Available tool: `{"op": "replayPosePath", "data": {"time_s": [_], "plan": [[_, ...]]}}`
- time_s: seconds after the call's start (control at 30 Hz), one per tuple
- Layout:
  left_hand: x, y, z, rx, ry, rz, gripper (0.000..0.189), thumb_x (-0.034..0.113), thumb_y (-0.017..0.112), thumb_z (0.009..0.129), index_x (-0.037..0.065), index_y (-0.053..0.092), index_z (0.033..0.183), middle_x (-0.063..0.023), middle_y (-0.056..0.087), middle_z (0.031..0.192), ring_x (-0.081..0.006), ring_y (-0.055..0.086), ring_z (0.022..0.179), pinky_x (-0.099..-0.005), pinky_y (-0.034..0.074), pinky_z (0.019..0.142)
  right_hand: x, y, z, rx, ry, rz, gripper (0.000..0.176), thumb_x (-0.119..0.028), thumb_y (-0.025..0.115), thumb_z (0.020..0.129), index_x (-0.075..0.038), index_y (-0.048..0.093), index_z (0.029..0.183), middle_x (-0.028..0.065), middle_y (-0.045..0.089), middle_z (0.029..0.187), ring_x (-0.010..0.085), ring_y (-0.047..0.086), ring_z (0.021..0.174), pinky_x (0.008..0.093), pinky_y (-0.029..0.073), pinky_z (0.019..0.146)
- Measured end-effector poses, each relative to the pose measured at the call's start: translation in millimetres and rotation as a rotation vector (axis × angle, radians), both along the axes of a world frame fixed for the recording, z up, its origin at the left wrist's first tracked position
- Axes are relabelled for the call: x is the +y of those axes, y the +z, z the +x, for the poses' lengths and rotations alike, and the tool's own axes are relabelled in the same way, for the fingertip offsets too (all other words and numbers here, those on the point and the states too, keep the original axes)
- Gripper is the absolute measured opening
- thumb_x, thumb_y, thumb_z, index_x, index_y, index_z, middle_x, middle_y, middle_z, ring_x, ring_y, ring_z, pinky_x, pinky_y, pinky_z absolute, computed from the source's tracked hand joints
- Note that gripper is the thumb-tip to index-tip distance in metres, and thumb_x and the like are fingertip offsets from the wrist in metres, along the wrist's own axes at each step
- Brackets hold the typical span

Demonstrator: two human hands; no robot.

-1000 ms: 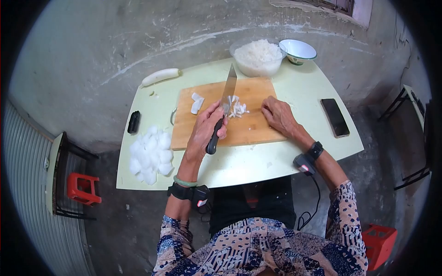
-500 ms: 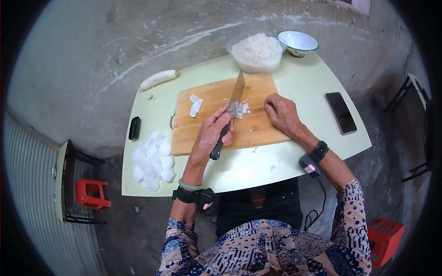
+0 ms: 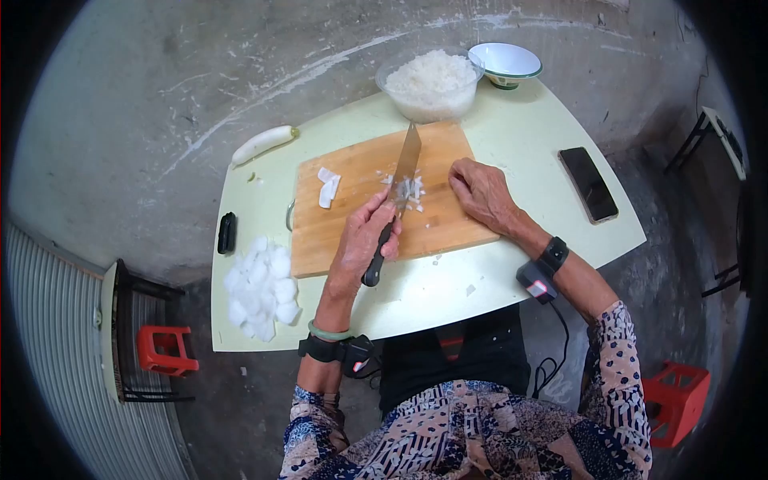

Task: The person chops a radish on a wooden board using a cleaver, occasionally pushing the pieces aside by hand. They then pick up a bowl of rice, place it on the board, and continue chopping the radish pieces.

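My left hand [image 3: 368,236] is wrapped round the black handle of a kitchen knife [image 3: 407,158], whose blade points away from me over the wooden cutting board [image 3: 336,240]. Small white chopped pieces [image 3: 414,190] lie beside and under the blade. On the board's right side rests my right hand [image 3: 480,192], its fingers curled in, with nothing seen in them. Two flat white slices [image 3: 329,190] lie on the board's left part. A pile of thin white round slices [image 3: 260,290] is on the table, left of the board.
Behind the board stand a clear bowl of white shreds [image 3: 432,86] and a white enamel bowl [image 3: 506,62]. A whole white radish [image 3: 264,146] lies at the back left, a black object [image 3: 227,233] at the left edge, a phone [image 3: 589,185] at the right of the pale table [image 3: 416,300].
The view has shifted slightly. The chopped pieces beside the blade look smaller and more spread out. My left hand still holds the knife, and my right hand stays on the board.
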State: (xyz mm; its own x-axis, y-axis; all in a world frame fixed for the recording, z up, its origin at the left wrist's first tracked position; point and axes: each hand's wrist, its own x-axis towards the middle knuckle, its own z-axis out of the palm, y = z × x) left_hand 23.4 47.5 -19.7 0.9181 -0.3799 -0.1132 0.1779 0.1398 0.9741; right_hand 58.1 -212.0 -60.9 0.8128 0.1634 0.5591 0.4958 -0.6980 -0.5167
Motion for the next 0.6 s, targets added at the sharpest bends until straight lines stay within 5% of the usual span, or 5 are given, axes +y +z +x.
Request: {"op": "replayPosePath", "data": {"time_s": [0.6], "plan": [[-2, 12, 3, 0.108, 0.014, -0.052, 0.04, 0.019, 0.054, 0.107, 0.006, 0.047, 0.145, -0.0067, 0.06, 0.082, -0.008, 0.046, 0.046, -0.0257, 0.04, 0.043, -1, -3, -1, 0.034, -0.014, -0.04, 0.009, -0.009, 0.061, 0.094, -0.001, 0.064, 0.096, 0.0178, 0.069, 0.087, 0.0374, 0.067, 0.081, 0.0446, 0.053, 0.074]]}}
